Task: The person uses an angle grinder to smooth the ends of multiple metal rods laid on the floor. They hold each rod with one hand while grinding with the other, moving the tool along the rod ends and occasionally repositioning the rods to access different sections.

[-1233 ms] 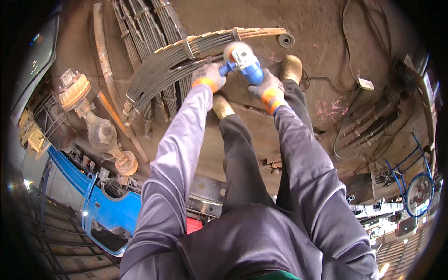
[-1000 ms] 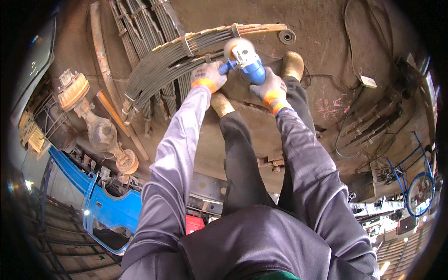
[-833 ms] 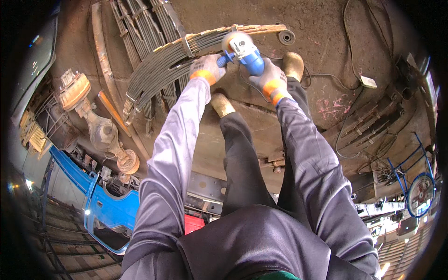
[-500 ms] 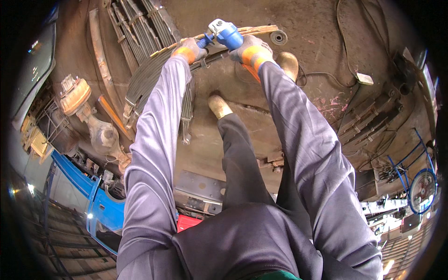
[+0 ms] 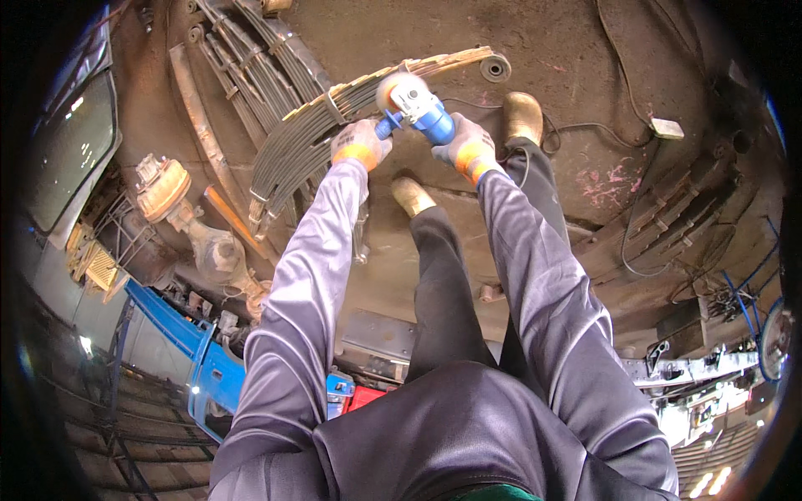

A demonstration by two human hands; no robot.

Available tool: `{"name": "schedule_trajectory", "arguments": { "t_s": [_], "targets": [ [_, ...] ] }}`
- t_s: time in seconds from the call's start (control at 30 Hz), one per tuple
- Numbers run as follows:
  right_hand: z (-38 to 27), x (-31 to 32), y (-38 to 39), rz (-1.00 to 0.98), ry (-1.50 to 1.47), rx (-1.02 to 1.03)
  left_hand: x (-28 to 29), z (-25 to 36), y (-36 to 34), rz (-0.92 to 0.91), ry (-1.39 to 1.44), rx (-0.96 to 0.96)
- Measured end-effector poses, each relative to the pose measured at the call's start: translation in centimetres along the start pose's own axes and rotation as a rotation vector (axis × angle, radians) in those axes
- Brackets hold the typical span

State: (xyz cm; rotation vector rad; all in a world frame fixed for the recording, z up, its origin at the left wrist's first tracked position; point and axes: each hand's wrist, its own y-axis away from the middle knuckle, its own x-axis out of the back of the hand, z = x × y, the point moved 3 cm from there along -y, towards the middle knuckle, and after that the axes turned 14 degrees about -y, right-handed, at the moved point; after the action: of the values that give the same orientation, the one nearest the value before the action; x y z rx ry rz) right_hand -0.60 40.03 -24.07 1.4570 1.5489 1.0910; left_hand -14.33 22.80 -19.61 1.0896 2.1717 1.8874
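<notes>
My left hand [image 5: 359,144], in a grey and orange glove, grips the side handle of a blue angle grinder [image 5: 430,117]. My gloved right hand [image 5: 468,150] is wrapped round the grinder's rear body. The round wheel [image 5: 389,92] at its head looks blurred and lies over the near side of a curved stack of rusty leaf springs [image 5: 292,150]; whether it touches the metal I cannot tell. The stack has a rolled eye [image 5: 493,67] at its right end. My two booted feet [image 5: 522,117] stand just this side of the springs.
More spring packs [image 5: 251,50] lie behind, with a rusty tube [image 5: 200,117] beside them. A rusty axle [image 5: 213,246] and a blue vehicle cab [image 5: 217,384] are at left. A cable [image 5: 585,125] runs to a white block [image 5: 667,129] on the right, near dark springs [image 5: 681,217].
The grinder and both hands rose forward toward the springs' upper edge half a second ago, then came back nearer me, slightly left of where they began. The whole view has shifted a little.
</notes>
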Motion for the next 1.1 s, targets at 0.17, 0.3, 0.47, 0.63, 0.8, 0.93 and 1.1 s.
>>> {"name": "schedule_trajectory", "arguments": {
  "t_s": [0.17,0.3,0.47,0.63,0.8,0.93,1.1],
  "targets": [
    [0.2,-1.2,0.2,0.018,-0.116,0.021,1.3,-0.4,0.7,0.044,-0.074,-0.014],
    [1.6,-1.5,-0.6,0.113,-0.246,0.041,3.4,1.4,-0.1,0.032,-0.232,-0.049],
    [3.7,-2.7,-2.5,0.136,-0.656,0.145,7.2,4.3,-0.1,0.114,-0.429,-0.147],
    [5.0,-5.7,-4.8,0.168,-0.751,0.191,8.3,4.5,-0.3,0.038,-0.521,-0.131],
    [2.0,-6.5,-3.5,0.304,-0.765,0.146,9.5,3.6,-1.7,0.063,-0.575,-0.169],
    [1.8,-10.4,-6.1,0.407,-0.981,0.216,11.6,4.5,-2.4,0.152,-0.745,-0.217],
    [-0.3,-14.7,-5.7,0.535,-1.114,0.209,11.1,3.6,-1.9,0.281,-0.903,-0.338]
  ]
}}
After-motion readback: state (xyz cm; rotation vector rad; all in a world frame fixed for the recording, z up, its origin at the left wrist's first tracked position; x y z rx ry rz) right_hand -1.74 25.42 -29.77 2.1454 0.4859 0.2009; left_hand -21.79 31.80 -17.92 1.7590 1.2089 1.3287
